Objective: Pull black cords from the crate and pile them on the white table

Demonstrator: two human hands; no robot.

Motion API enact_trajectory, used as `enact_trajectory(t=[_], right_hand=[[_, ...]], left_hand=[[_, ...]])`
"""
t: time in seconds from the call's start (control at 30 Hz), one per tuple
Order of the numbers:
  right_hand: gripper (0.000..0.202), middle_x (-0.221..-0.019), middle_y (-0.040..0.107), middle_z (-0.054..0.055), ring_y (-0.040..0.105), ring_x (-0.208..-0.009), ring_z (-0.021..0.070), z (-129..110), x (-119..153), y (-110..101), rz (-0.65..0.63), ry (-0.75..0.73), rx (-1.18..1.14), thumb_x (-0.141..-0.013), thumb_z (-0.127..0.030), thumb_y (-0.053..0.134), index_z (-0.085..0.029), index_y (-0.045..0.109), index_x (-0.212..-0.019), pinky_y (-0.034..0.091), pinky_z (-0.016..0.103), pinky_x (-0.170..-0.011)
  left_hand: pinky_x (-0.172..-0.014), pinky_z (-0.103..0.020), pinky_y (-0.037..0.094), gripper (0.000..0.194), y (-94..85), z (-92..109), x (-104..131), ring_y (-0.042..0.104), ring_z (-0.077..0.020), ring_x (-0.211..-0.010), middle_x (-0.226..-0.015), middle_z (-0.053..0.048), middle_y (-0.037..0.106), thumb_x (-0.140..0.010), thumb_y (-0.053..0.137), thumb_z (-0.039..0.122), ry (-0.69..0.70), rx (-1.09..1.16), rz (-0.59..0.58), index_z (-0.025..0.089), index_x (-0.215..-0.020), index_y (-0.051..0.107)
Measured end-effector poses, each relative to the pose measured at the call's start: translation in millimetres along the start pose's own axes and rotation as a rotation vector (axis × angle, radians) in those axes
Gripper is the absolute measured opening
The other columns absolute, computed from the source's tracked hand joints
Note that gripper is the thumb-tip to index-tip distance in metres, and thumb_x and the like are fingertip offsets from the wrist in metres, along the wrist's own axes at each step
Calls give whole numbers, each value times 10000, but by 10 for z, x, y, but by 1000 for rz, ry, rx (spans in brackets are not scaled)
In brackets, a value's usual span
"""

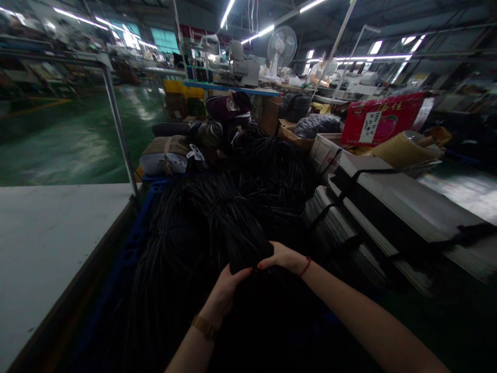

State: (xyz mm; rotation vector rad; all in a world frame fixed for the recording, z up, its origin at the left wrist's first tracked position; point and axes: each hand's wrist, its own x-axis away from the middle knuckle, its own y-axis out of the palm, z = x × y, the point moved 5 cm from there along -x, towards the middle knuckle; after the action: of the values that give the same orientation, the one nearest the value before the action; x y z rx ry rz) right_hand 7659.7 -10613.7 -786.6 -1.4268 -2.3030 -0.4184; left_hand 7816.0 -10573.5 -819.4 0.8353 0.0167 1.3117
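A tied bundle of long black strips (236, 228) lies across a dark heap of similar strips (279, 166). Both hands grip the near end of this bundle. My left hand (227, 287) is closed on its left side, thumb on top and the other fingers hidden underneath. From the right, my right hand (281, 257) clasps the same end, its thumb almost meeting the left thumb. Below the hands the picture is too dark to make out where the strips end.
A white tabletop (58, 248) with a metal post (116, 119) stands at left. Strapped stacks of flat sheets (407, 202) lie at right, near a red box (382, 119). Rolled fabric (165, 155) sits beyond the heap. A person (320, 75) works at the back.
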Motion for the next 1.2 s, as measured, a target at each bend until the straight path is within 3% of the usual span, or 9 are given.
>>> enact_trajectory(t=[0.07,0.23,0.33,0.87,1.2], right_hand=[[512,-771,650,4,566,-581,109,-3,1,-2,-2,7,-23,-477,-256,819,-127,595,-918,470,246,-538],[565,-895,679,34,615,-868,194,-42,10,29,-4,-30,-65,-459,-219,824,-132,616,-977,478,338,-832],[587,-924,684,44,608,-933,220,-55,32,48,-7,-24,-61,-455,-214,825,-133,614,-997,452,370,-892],[662,-1068,662,78,589,-1005,230,2,55,108,12,-78,-33,-444,-281,840,-129,621,-1050,432,374,-935],[589,-993,673,51,598,-951,223,114,6,228,20,-155,-63,-450,-200,819,-136,625,-1002,442,370,-895]], left_hand=[[-838,-391,508,519,-9,-10,-9,668,-269,-884,-1044,-154,691,-613,771,211,1,4,11,128,-1096,601],[-857,-393,506,570,-1,-10,-15,660,-272,-916,-1065,-150,685,-625,765,194,7,0,32,135,-1154,561],[-856,-396,508,584,7,-16,-18,657,-279,-923,-1073,-155,681,-626,766,198,6,2,47,129,-1166,553],[-940,-397,454,588,25,-115,-35,608,-274,-1040,-1155,-145,645,-670,743,267,106,-44,48,157,-1210,538],[-863,-381,503,544,63,-166,-9,645,-265,-952,-1127,-137,662,-677,736,278,12,75,57,162,-1180,565]])
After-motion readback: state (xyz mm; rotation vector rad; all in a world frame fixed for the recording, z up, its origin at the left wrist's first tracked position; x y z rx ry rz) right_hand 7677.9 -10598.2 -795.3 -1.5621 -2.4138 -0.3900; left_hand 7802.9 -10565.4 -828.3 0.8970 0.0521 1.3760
